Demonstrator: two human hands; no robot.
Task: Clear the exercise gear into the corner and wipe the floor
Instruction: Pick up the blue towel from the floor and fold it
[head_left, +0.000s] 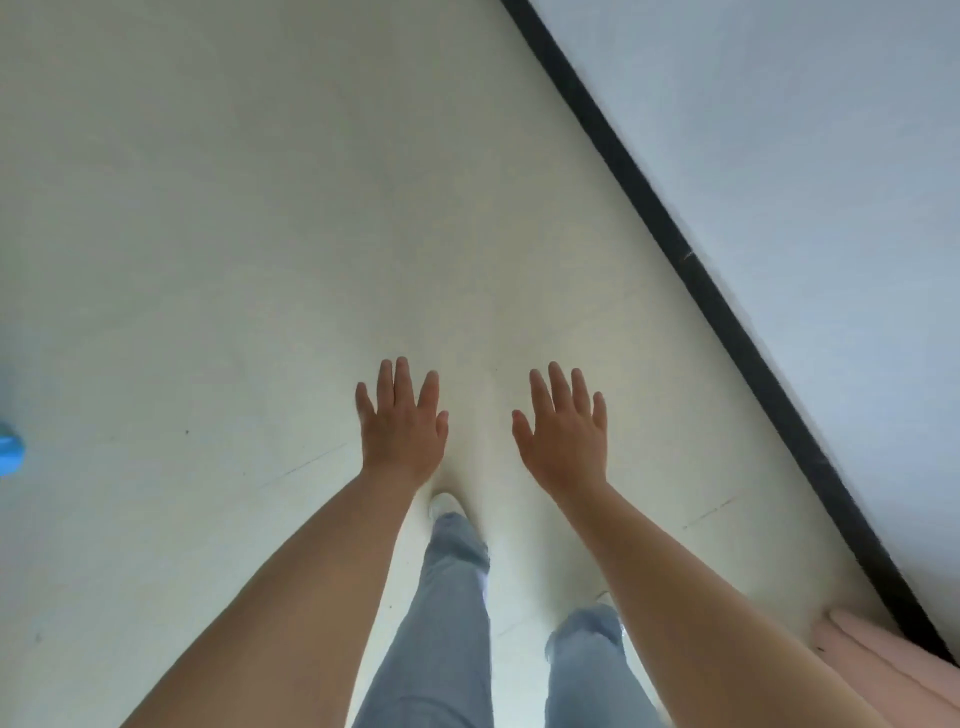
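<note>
**Both hands empty, gear at the edges**

Your left hand (402, 428) and right hand (566, 434) hung flat over the floor (234, 234), fingers spread, holding nothing. 2 bits of possible gear showed: a blue thing (10, 449) at the floor's left edge, cut off and unidentifiable, and a pink mat (883, 670) by the baseboard (675, 249), lower right. The mat looked soft and light; you would likely grip its edge.
</note>
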